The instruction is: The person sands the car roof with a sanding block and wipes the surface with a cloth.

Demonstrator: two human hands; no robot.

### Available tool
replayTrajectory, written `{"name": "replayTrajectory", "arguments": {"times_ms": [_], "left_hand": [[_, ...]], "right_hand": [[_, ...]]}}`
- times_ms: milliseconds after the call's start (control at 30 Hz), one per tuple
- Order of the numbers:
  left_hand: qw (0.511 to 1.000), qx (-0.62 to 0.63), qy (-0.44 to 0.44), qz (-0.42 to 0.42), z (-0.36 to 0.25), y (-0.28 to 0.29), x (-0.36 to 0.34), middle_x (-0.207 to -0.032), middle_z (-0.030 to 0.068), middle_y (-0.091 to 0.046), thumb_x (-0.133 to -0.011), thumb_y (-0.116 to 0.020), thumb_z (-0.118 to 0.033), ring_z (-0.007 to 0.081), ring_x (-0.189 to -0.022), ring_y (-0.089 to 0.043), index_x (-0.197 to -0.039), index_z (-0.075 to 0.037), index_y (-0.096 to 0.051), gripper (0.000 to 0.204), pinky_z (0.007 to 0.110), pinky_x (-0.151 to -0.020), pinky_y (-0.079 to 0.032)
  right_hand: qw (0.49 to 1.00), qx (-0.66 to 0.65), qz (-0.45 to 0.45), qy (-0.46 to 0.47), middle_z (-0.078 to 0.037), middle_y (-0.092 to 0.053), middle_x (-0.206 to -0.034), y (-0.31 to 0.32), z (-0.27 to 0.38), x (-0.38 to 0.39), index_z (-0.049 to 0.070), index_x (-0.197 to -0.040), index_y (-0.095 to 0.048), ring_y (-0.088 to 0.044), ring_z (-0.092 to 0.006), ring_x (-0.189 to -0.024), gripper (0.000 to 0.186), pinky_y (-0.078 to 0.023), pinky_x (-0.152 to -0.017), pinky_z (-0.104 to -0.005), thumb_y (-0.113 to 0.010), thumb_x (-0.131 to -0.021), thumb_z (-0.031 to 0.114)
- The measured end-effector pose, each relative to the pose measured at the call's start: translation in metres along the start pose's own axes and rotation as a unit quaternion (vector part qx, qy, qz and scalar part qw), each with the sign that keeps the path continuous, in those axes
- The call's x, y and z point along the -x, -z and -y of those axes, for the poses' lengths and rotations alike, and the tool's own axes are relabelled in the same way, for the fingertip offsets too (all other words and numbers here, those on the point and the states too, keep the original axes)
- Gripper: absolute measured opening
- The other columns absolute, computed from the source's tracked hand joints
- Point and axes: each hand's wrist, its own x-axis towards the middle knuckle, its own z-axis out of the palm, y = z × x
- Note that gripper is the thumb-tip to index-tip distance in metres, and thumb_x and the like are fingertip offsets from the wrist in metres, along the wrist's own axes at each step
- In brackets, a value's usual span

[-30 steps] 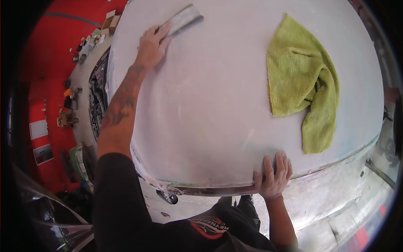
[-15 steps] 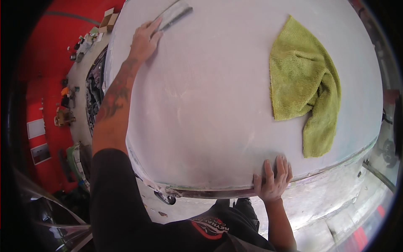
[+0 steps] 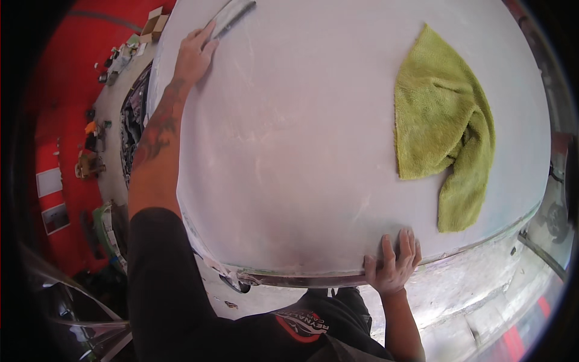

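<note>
My left hand (image 3: 194,55) grips a long, flat grey block (image 3: 232,16) against the pale primed car panel (image 3: 301,133) at its upper left. My tattooed left forearm stretches along the panel's left side. Near the panel's lower edge, my right hand (image 3: 393,262) rests with fingers spread, fingertips on the surface. A crumpled olive-green towel (image 3: 443,120) lies on the right part of the panel, above my right hand.
Beyond the panel's left side are an exposed engine bay (image 3: 131,142), a cardboard box (image 3: 154,25), assorted small items and a red wall (image 3: 66,120). Pale flooring (image 3: 458,308) shows below the panel, and a dark bar (image 3: 543,253) is at lower right.
My left hand and the grey block have moved steadily up and left along the panel. The towel and my right hand appear slightly lower and further right in the view.
</note>
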Motion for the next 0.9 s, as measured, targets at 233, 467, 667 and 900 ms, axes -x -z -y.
{"name": "replayTrajectory", "arguments": {"times_ms": [233, 467, 667, 900], "left_hand": [[0.995, 0.041, -0.07, 0.06, -0.112, 0.003, 0.144, -0.131, 0.0153, -0.051, -0.077, -0.074, -0.007, 0.035, -0.119, -0.05, -0.134, -0.017, -0.06, 0.06, 0.043, -0.102, -0.042], [1.0, -0.002, 0.004, 0.009, 0.026, 0.026, 0.042, -0.126, 0.0213, -0.056, -0.089, -0.066, -0.017, 0.0372, -0.114, -0.054, -0.136, -0.013, -0.056, 0.049, 0.04, -0.096, -0.045], [0.999, -0.012, 0.037, -0.003, -0.043, 0.007, 0.112, -0.125, 0.0213, -0.056, -0.088, -0.066, -0.015, 0.039, -0.114, -0.053, -0.137, -0.015, -0.056, 0.05, 0.043, -0.098, -0.044], [0.998, -0.023, 0.05, -0.002, -0.003, 0.03, 0.132, -0.125, 0.0219, -0.058, -0.087, -0.067, -0.015, 0.0382, -0.114, -0.056, -0.136, -0.01, -0.056, 0.051, 0.041, -0.099, -0.045]], "right_hand": [[0.999, 0.025, 0.024, -0.002, -0.025, -0.044, -0.138, 0.009, -0.01, 0.009, 0.006, -0.132, -0.054, -0.046, -0.0439, -0.127, 0.055, -0.033, -0.104, -0.0578, -0.056, -0.09, 0.042], [1.0, 0.007, 0.021, 0.012, -0.025, -0.045, -0.138, 0.001, -0.002, 0.001, 0.007, -0.133, -0.053, -0.046, -0.0435, -0.127, 0.055, -0.033, -0.104, -0.0568, -0.054, -0.091, 0.043], [1.0, 0.018, 0.009, -0.008, -0.023, -0.049, -0.134, 0.005, -0.008, 0.005, 0.011, -0.127, -0.058, -0.049, -0.0423, -0.124, 0.051, -0.033, -0.103, -0.0561, -0.055, -0.09, 0.045], [1.0, 0.029, 0.012, 0.0, -0.024, -0.048, -0.134, 0.007, -0.006, 0.006, 0.01, -0.129, -0.055, -0.049, -0.0426, -0.125, 0.052, -0.033, -0.102, -0.0562, -0.053, -0.092, 0.046]]}}
